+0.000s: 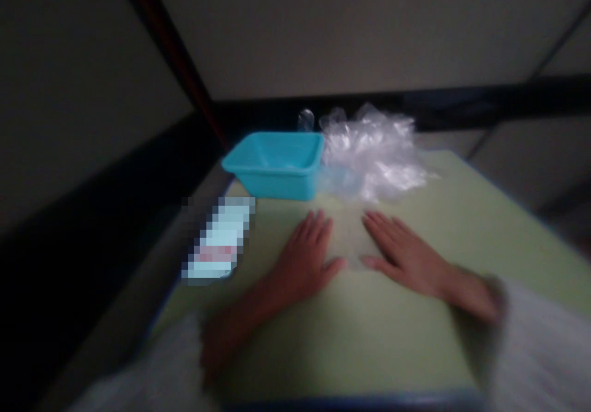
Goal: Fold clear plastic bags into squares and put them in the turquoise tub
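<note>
Between my hands a thin, see-through plastic sheet or bag [351,239] lies flat on the yellow-green table [360,338]; its exact kind is too blurred to tell. My left hand [307,255] rests palm down at its left side, fingers stretched forward and thumb pointing inward. Across from it, my right hand [401,252] lies palm down over the right side, fingers stretched and thumb apart. Neither hand grips anything. Beyond them sits a heap of crumpled clear plastic bags [378,153].
A turquoise plastic basin [281,181] stands at the far left of the table, touching or close to the heap. Nearer on the left edge lies a pixelated, phone-like object [221,239]. Pale walls [346,36] rise behind the table.
</note>
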`<state>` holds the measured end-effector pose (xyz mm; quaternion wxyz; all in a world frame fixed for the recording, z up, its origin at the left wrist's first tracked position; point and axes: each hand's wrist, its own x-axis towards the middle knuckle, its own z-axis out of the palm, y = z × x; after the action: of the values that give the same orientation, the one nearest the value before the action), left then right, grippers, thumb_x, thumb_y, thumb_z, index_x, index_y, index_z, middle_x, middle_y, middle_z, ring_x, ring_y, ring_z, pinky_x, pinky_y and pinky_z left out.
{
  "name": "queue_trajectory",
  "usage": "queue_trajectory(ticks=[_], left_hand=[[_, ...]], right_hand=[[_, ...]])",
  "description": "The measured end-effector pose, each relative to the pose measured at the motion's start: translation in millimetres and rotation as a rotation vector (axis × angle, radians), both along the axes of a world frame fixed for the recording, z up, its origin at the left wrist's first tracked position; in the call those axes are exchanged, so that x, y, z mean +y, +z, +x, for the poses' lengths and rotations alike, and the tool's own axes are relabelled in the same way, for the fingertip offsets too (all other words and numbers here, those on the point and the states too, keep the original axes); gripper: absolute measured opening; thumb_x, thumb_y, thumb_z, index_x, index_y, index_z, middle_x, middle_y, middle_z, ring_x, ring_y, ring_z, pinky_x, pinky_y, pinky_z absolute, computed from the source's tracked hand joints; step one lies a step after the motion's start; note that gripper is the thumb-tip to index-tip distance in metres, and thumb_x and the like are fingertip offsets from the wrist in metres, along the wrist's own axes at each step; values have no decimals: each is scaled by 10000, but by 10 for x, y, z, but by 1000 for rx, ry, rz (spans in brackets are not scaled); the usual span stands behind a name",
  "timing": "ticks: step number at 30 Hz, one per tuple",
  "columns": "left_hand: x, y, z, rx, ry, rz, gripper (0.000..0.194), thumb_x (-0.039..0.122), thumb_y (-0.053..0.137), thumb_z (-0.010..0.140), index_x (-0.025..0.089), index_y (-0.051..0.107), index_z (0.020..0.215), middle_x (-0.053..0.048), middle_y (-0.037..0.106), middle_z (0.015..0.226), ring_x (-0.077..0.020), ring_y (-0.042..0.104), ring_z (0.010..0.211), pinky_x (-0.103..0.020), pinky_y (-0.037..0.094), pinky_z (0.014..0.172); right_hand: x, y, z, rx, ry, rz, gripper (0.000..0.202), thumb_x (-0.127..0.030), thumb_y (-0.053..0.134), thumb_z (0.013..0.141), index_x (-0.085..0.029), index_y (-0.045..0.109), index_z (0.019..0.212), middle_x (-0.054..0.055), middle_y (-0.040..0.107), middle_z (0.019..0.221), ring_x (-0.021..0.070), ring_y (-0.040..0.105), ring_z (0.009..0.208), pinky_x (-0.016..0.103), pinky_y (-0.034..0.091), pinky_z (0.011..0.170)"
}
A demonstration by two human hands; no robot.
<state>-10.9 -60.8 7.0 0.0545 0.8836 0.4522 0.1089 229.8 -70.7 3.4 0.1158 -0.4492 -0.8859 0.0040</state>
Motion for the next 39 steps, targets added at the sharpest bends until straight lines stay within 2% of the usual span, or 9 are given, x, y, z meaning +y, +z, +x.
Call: queue_trajectory(ticks=[5,7,11,16,33,39], left_hand=[[109,19,-33,-131,-6,-26,536,323,377,919,31,347,1369,-183,259,1497,-226,207,1404,-407,229,1140],[157,23,-45,-134,-36,-16,525,306,367,923,30,349,1370,-176,262,1498,-208,214,1402,-381,218,1146],[191,9,-53,3,-75,-20,641,404,414,905,18,291,1401,-194,192,1515,-255,124,1420,-410,176,1151],[172,-18,-48,139,-67,16,725,504,393,896,14,264,1414,-219,160,1514,-318,81,1414,-437,150,1145],[177,-1,-59,187,-65,35,735,525,374,896,10,265,1409,-225,185,1505,-324,108,1410,-447,150,1138],[186,-17,-61,178,-56,29,756,543,368,891,-10,271,1396,-245,182,1499,-323,113,1410,-451,156,1138]], right_hand=[[45,67,15,58,-8,-1,667,-535,306,939,-99,280,1443,187,324,1469,283,291,1362,517,277,1085],[72,73,31,61,-12,12,666,-539,316,936,-116,276,1448,182,319,1471,294,281,1364,534,266,1083],[118,24,74,24,21,14,768,-616,322,900,-96,239,1459,193,307,1472,298,252,1373,517,243,1097],[139,-32,91,-54,-2,-9,859,-685,257,873,-32,284,1431,212,291,1470,298,255,1372,483,254,1101],[146,-56,111,-75,-5,10,829,-664,252,886,-41,295,1431,205,292,1476,292,248,1377,462,246,1108],[150,-56,107,-59,-17,6,814,-672,247,880,-95,264,1453,179,304,1479,294,263,1370,473,256,1103]])
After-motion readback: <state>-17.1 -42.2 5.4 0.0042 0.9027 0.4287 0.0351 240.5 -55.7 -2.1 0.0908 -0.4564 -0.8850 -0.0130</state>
